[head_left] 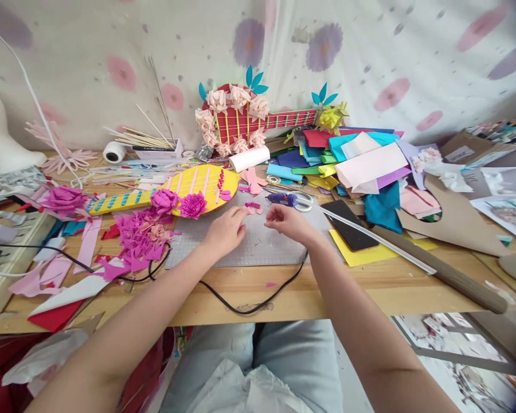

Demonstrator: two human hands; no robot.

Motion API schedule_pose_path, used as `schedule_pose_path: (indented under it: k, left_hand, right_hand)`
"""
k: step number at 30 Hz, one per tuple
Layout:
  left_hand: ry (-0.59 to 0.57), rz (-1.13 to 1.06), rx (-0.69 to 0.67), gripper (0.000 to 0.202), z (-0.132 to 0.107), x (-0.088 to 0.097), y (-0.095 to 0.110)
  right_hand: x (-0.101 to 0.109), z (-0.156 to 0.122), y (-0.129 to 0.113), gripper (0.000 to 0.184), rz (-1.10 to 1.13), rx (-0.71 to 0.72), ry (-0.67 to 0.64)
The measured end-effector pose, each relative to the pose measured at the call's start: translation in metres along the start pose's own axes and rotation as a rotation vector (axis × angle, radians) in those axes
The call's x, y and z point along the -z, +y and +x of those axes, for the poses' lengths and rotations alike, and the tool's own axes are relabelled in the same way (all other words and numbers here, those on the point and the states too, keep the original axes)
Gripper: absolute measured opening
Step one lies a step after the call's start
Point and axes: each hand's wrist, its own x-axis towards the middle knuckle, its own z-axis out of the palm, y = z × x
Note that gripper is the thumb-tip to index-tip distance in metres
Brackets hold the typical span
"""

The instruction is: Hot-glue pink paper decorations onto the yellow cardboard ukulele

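Observation:
My left hand [226, 230] rests low over the grey cutting mat [258, 252], its fingers reaching toward small magenta and peach paper pieces [253, 207]. The thumb sits apart from the fingers, and nothing shows between them. Across from it, my right hand [289, 222] is curled with fingertips together; whatever it may hold is too small to make out. Just behind that hand lie a blue glue gun [282, 199] and scissors with white handles [304, 202]. To the left is a yellow paper guitar [193, 186] with magenta paper flowers [192, 205] on it.
Magenta paper scraps [140, 238] are heaped at left, beside a black cable [245, 311]. A phone [350, 225] lies at right near a long brown stick [447, 269]. Behind are a red flower-trimmed guitar [279, 119] and piled coloured paper [370, 166].

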Motion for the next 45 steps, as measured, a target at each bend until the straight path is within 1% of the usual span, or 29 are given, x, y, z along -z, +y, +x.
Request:
schedule_pose_path:
  k: [2, 3, 4, 5, 6, 7, 9, 11, 12, 14, 17, 19, 23, 26, 28, 30, 33, 38, 41, 44, 45]
  left_hand:
    - [-0.022, 0.007, 0.110, 0.037, 0.002, -0.017, -0.006]
    - [-0.031, 0.012, 0.141, 0.035, 0.003, -0.022, -0.011]
    - [-0.036, 0.013, 0.154, 0.034, 0.005, -0.026, -0.016]
    - [-0.040, 0.008, 0.152, 0.034, 0.006, -0.029, -0.020]
    - [-0.042, -0.002, 0.144, 0.034, 0.008, -0.030, -0.025]
    - [-0.039, -0.015, 0.135, 0.033, 0.009, -0.032, -0.029]
    - [-0.033, -0.047, 0.120, 0.030, 0.009, -0.034, -0.035]
    - [-0.028, -0.083, 0.112, 0.025, 0.009, -0.036, -0.039]
    - [-0.025, -0.102, 0.109, 0.022, 0.008, -0.036, -0.041]
    - [-0.017, -0.143, 0.105, 0.017, 0.008, -0.037, -0.044]
    - [0.001, -0.210, 0.117, 0.010, 0.007, -0.037, -0.045]
    - [0.013, -0.243, 0.133, 0.008, 0.007, -0.037, -0.045]
    - [0.013, -0.258, 0.147, 0.009, 0.008, -0.036, -0.043]
    - [-0.018, -0.244, 0.140, 0.022, 0.009, -0.035, -0.041]
    - [-0.048, -0.203, 0.138, 0.026, 0.010, -0.033, -0.039]
    - [-0.069, -0.176, 0.147, 0.022, 0.010, -0.031, -0.038]
    - [-0.053, -0.204, 0.163, 0.011, 0.011, -0.030, -0.038]
    - [-0.022, -0.254, 0.179, 0.006, 0.011, -0.029, -0.038]
    - [0.015, -0.340, 0.226, 0.002, 0.009, -0.030, -0.036]
    - [0.101, -0.511, 0.323, 0.003, 0.008, -0.034, -0.034]
    - [0.132, -0.577, 0.354, 0.006, 0.007, -0.036, -0.034]
  right_hand:
    - [0.019, -0.011, 0.008, 0.019, -0.056, -0.072, -0.177]
    - [0.029, -0.015, 0.012, 0.020, -0.091, -0.113, -0.264]
    - [0.039, -0.019, 0.015, 0.022, -0.126, -0.155, -0.331]
    - [0.049, -0.021, 0.018, 0.025, -0.168, -0.194, -0.366]
    - [0.058, -0.022, 0.021, 0.028, -0.225, -0.223, -0.365]
    - [0.066, -0.022, 0.025, 0.032, -0.290, -0.236, -0.333]
    - [0.079, -0.018, 0.031, 0.042, -0.445, -0.243, -0.213]
    - [0.083, -0.010, 0.037, 0.047, -0.566, -0.246, -0.067]
    - [0.082, -0.005, 0.039, 0.049, -0.596, -0.244, 0.000]
    - [0.075, 0.003, 0.044, 0.051, -0.590, -0.212, 0.098]
    - [0.058, 0.009, 0.049, 0.049, -0.483, -0.094, 0.164]
    - [0.045, 0.011, 0.052, 0.044, -0.415, -0.063, 0.199]
    - [0.025, 0.012, 0.052, 0.037, -0.391, -0.160, 0.297]
    - [0.016, 0.015, 0.052, 0.035, -0.368, -0.191, 0.364]
    - [0.014, 0.016, 0.053, 0.034, -0.354, -0.185, 0.396]
    - [0.013, 0.016, 0.055, 0.034, -0.342, -0.171, 0.414]
    - [0.013, 0.016, 0.056, 0.033, -0.324, -0.146, 0.430]
    - [0.013, 0.016, 0.056, 0.033, -0.330, -0.167, 0.436]
    - [0.015, 0.015, 0.054, 0.035, -0.312, -0.160, 0.471]
    - [0.018, 0.013, 0.051, 0.039, -0.234, -0.147, 0.556]
    - [0.018, 0.012, 0.049, 0.041, -0.185, -0.143, 0.558]
